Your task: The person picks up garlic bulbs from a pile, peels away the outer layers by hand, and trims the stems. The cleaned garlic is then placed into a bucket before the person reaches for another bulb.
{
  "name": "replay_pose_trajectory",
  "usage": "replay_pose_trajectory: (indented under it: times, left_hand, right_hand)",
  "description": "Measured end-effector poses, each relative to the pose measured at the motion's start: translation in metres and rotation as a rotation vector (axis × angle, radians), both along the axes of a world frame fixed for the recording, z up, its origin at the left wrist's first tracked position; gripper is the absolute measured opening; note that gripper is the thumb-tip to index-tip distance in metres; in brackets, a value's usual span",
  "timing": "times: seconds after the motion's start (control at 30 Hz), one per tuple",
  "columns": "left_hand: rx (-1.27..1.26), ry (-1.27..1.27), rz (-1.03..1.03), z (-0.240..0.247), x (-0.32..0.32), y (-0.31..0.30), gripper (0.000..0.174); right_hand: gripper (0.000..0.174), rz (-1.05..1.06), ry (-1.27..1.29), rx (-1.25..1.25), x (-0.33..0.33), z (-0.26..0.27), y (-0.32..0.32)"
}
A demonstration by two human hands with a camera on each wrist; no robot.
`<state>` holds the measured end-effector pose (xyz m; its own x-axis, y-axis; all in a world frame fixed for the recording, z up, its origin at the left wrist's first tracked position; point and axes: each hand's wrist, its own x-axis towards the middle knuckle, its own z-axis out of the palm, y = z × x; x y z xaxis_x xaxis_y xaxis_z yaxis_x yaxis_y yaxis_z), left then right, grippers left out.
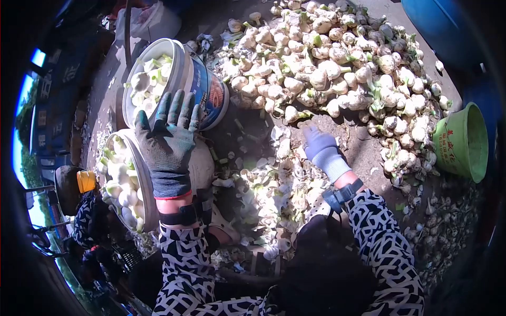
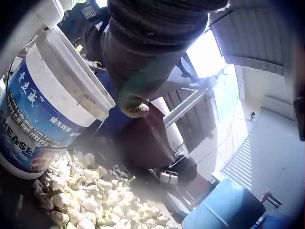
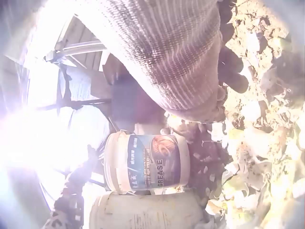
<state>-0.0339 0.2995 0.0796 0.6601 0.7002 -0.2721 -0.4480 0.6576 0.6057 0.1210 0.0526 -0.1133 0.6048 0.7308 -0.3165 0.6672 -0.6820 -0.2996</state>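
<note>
The left hand, in a dark grey-green glove, is raised beside the upper bucket with its fingers straight and spread, holding nothing. In the left wrist view the gloved hand hangs in front of the blue-labelled bucket's side. A pale-gloved right hand is low over the ground between the garlic pile and the peelings; its fingers are blurred, so their pose and any hold are unclear. In the right wrist view the glove fills the top and its fingertips are hidden.
A second bucket with trimmed bulbs stands left of the left wrist. At the right is a green bucket, and a blue barrel stands at the top right. More garlic lies at the lower right.
</note>
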Motion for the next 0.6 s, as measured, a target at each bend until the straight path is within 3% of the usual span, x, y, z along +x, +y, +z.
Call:
replay_pose_trajectory:
  times: [0.03, 0.07, 0.13, 0.17, 0.2, 0.23, 0.3, 0.33, 0.4, 0.47, 0.5, 0.53, 0.6]
  left_hand:
    - [-0.057, 0.062, -0.057, -0.019, -0.001, -0.012, 0.06]
    - [0.026, 0.303, -0.126, -0.038, -0.002, -0.03, 0.054]
    - [0.46, 0.573, -0.353, -0.105, -0.013, -0.06, 0.047]
    - [0.489, 0.598, -0.39, -0.114, -0.011, -0.084, 0.048]
    - [1.049, 0.832, -0.424, -0.118, -0.007, -0.098, 0.058]
    - [1.286, 0.864, -0.411, -0.12, -0.005, -0.106, 0.072]
    - [1.483, 0.891, -0.48, -0.111, 0.0, -0.112, 0.085]
    - [1.573, 0.897, -0.537, -0.109, 0.002, -0.114, 0.088]
    - [1.443, 0.636, -0.579, -0.115, 0.002, -0.115, 0.077]
    - [1.096, 0.524, -0.575, -0.114, -0.001, -0.127, 0.068]
    - [1.138, 0.592, -0.551, -0.108, -0.002, -0.133, 0.067]
    - [1.141, 0.585, -0.546, -0.102, -0.001, -0.141, 0.067]
    - [0.947, 0.493, -0.395, -0.095, 0.001, -0.153, 0.069]
  right_hand:
    - [0.039, -0.009, -0.092, 0.04, 0.011, -0.017, 0.015]
    - [0.037, -0.014, -0.181, 0.074, 0.021, -0.038, 0.029]
    - [0.036, -0.041, -0.148, -0.014, 0.043, -0.059, 0.052]
    - [0.033, -0.045, -0.075, -0.056, 0.048, -0.061, 0.057]
    - [0.033, -0.033, -0.077, -0.06, 0.047, -0.055, 0.056]
    - [0.03, 0.064, -0.02, 0.011, 0.043, -0.037, 0.05]
    - [0.025, 0.179, 0.198, 0.142, 0.035, -0.005, 0.032]
    - [0.027, 0.224, 0.395, 0.073, 0.031, 0.029, 0.027]
    - [0.026, 0.311, 0.462, 0.341, 0.019, 0.048, 0.006]
    - [0.025, -0.003, 0.897, 0.682, 0.01, 0.062, -0.013]
    - [0.025, -0.221, 1.141, 0.633, 0.014, 0.081, -0.021]
    - [0.027, -0.311, 1.311, 0.877, 0.007, 0.071, -0.024]
    - [0.029, -0.239, 1.117, 0.862, -0.005, 0.064, -0.025]
